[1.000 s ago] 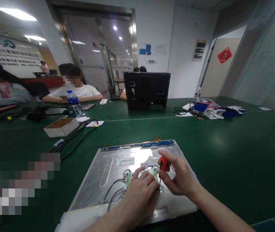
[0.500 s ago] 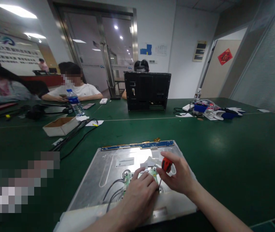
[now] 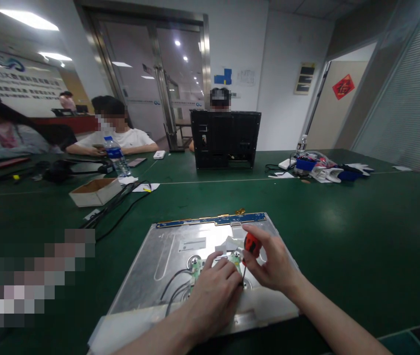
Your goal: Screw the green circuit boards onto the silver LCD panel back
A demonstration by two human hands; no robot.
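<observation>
A silvery metal panel lies flat before me, with a blue circuit strip along its far edge. On its middle sits a small green circuit board, partly hidden by my left hand; dark wires run from its left side. The fingers of my left hand rest over the board near the screwdriver's tip, and what they hold, if anything, is hidden. My right hand grips a red and black screwdriver by its handle, the shaft pointing down at the board's right edge.
Beyond the panel on the green table stands a black monitor frame. An open box, black cables and a water bottle are at the left. Gloves and blue items lie back right. Several people sit around.
The screwdriver handle and my right fingers have shifted slightly left and up. My left hand stays nearly in place. The head of the person behind the monitor frame has risen a little.
</observation>
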